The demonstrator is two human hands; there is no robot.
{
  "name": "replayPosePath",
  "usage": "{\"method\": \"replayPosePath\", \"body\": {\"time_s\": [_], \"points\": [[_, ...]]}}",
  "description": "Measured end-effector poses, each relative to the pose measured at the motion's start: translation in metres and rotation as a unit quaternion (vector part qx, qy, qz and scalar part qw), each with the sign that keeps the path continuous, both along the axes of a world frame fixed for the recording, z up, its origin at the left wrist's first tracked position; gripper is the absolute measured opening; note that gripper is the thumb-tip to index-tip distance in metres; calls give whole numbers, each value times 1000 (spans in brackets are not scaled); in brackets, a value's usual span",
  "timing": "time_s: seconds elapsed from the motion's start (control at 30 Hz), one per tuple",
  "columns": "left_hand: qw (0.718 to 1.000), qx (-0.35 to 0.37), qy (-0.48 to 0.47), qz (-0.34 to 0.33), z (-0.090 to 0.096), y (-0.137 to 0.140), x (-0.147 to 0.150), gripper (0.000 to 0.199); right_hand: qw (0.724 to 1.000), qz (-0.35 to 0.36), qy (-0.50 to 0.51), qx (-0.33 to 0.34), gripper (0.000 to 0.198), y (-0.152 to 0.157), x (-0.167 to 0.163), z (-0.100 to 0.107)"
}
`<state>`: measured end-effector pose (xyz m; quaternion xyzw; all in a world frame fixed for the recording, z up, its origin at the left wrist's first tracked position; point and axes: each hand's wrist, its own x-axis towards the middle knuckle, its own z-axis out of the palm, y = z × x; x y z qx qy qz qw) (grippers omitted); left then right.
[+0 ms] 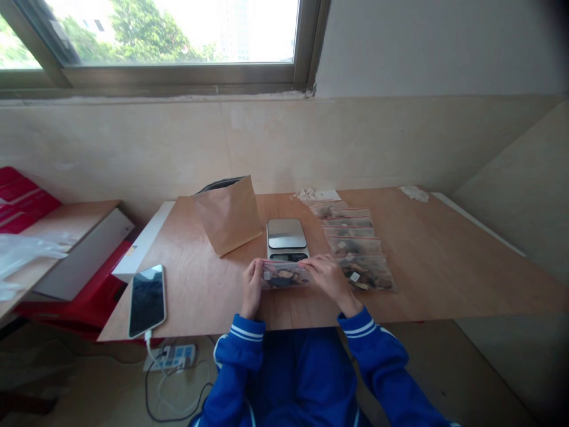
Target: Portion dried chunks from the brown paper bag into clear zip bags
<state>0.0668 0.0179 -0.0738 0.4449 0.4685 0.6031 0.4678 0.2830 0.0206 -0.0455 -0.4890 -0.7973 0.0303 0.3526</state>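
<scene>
A clear zip-lock bag (287, 277) with a red seal line and brown, dried-looking pieces inside is held level between both hands. My left hand (252, 281) pinches its left top corner. At the top edge on the right, my right hand (328, 274) has its fingers closed on the seal. Just behind the bag stands a small digital scale (287, 234) with a bare metal plate; the bag partly hides its display. To the right, several similar filled zip-lock bags (362, 273) lie overlapping in a column.
An open brown paper bag (229, 216) stands left of the scale. A phone (147, 299) on a charging cable lies at the table's left edge, above a power strip (171, 357). White scraps (306, 194) lie at the back, near the wall.
</scene>
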Motion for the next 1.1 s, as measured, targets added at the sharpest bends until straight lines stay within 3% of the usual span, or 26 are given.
{"method": "replayPosePath", "body": {"time_s": [0.17,0.33,0.47,0.57,0.73,0.93,1.1], "points": [[994,-57,-91,35,-8,4,-5,55,999,-34,38,-12,26,-1,2,-4],[991,-62,-105,50,-13,5,-5,52,987,-41,144,-49,26,-5,-7,1],[993,-70,-87,24,-11,2,-5,61,938,-71,326,-93,33,-11,-9,21],[996,-60,-67,1,-9,0,-4,62,903,-139,397,-89,37,-12,6,39],[997,-66,-50,-7,-7,-1,-3,63,890,-191,395,-123,48,-13,65,48],[996,-62,-67,11,-8,-1,-2,67,884,-270,351,-149,54,-28,141,14],[996,-64,-63,9,-10,0,-2,67,899,-376,198,-109,50,-33,175,-11]]}}
